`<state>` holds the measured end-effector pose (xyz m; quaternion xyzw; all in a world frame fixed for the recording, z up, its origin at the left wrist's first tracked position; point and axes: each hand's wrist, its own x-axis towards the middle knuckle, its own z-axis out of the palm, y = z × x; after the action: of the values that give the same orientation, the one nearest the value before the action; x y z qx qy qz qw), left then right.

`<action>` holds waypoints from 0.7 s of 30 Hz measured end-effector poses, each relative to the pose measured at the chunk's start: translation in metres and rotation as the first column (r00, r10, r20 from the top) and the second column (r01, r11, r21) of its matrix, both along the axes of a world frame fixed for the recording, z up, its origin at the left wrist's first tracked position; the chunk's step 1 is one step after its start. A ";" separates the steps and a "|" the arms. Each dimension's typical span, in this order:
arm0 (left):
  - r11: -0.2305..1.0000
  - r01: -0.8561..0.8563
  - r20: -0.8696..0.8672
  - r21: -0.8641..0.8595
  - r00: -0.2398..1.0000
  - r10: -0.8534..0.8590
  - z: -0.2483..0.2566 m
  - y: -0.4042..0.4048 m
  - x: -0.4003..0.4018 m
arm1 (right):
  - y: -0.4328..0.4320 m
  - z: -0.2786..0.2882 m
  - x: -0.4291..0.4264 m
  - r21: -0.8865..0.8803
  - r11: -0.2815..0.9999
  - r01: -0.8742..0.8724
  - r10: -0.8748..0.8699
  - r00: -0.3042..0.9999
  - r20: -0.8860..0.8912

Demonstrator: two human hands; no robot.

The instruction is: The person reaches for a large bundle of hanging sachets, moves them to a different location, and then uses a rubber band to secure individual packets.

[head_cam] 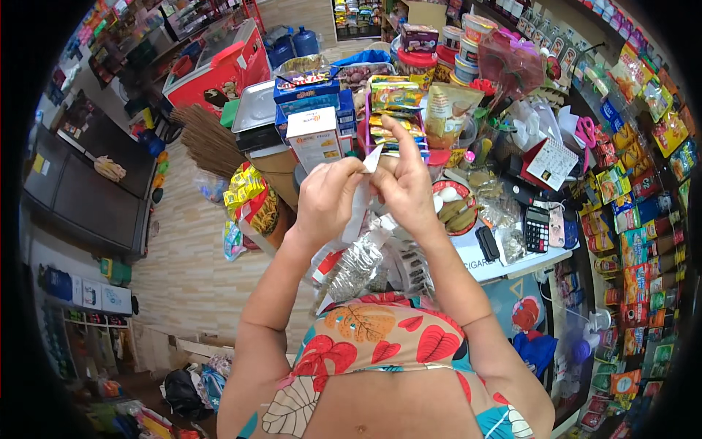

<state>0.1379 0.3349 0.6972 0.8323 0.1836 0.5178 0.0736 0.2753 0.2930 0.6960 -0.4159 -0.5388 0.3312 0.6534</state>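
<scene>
Raised over the cluttered counter, my left hand (327, 196) pinches a small piece of white paper (373, 159) between thumb and fingers. My right hand (405, 189) meets it at the paper's right side, its index finger pointing up; its thumb and other fingers are closed near the paper's edge. Below both hands lie clear plastic packs (359, 260) of small dark items. Behind them stand a white carton (315, 137) and a purple basket (368, 123) of colourful sachets. Right of my right hand, a red-rimmed plate (466, 229) holds white eggs and greenish-brown bananas.
On the counter's right are a black calculator (536, 228), a black case (487, 244) and a small calendar (551, 164). Hanging snack packs (636, 247) line the right side. A stick broom (211, 140) and a metal scale tray (255, 107) are at the left.
</scene>
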 end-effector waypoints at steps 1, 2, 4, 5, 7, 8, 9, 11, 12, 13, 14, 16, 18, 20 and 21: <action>0.997 0.021 0.051 -0.071 0.999 -0.018 -0.006 -0.002 0.002 | 0.001 0.002 0.005 -0.018 0.996 -0.085 0.084 0.996 -0.040; 0.996 0.023 0.043 -0.085 0.999 -0.019 -0.005 -0.002 0.001 | -0.002 0.007 0.008 -0.077 0.988 -0.135 0.130 0.990 -0.062; 0.994 0.029 -0.016 -0.107 0.999 -0.031 0.002 0.000 -0.004 | -0.002 0.006 0.011 -0.078 0.980 -0.181 0.178 0.983 -0.041; 0.971 0.089 0.018 -0.222 0.996 -0.087 0.008 0.002 -0.005 | -0.001 0.006 0.013 -0.083 0.981 -0.176 0.173 0.984 -0.044; 0.817 0.322 0.240 -0.478 0.943 -0.232 0.014 0.003 -0.002 | -0.002 0.006 0.015 -0.081 0.972 -0.220 0.214 0.974 -0.076; 0.711 0.448 0.394 -0.541 0.883 -0.257 0.016 0.004 0.002 | -0.003 0.007 0.014 -0.084 0.972 -0.219 0.213 0.974 -0.077; 0.660 0.462 0.391 -0.593 0.881 -0.265 0.023 0.002 0.005 | -0.005 0.007 0.014 -0.090 0.965 -0.247 0.235 0.964 -0.127; 0.630 0.491 0.370 -0.601 0.870 -0.326 0.031 0.006 0.005 | -0.008 0.009 0.015 -0.096 0.956 -0.278 0.258 0.949 -0.179; 0.602 0.518 0.348 -0.609 0.855 -0.384 0.035 0.007 0.005 | -0.010 0.010 0.018 -0.084 0.942 -0.325 0.306 0.934 -0.185; 0.604 0.563 0.345 -0.564 0.826 -0.446 0.039 0.007 0.007 | -0.012 0.010 0.020 -0.071 0.926 -0.371 0.352 0.916 -0.192; 0.599 0.564 0.346 -0.568 0.824 -0.448 0.041 0.008 0.008 | -0.015 0.009 0.024 -0.075 0.927 -0.367 0.347 0.917 -0.195; 0.578 0.553 0.269 -0.601 0.820 -0.505 0.044 0.009 0.008 | -0.019 0.005 0.029 0.014 0.893 -0.450 0.445 0.879 -0.173; 0.584 0.534 0.266 -0.611 0.834 -0.484 0.047 0.001 0.014 | -0.023 0.005 0.031 -0.003 0.909 -0.418 0.412 0.897 -0.162; 0.671 0.443 0.212 -0.595 0.891 -0.400 0.048 -0.009 0.020 | -0.026 0.007 0.031 -0.083 0.923 -0.376 0.354 0.914 -0.201; 0.749 0.415 0.171 -0.517 0.907 -0.385 0.050 -0.014 0.023 | -0.028 0.011 0.030 -0.083 0.923 -0.374 0.352 0.914 -0.202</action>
<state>0.1611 0.3213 0.7472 0.7827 0.1381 0.4386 0.4195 0.3056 0.2650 0.7066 -0.3147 -0.5233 0.5157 0.6009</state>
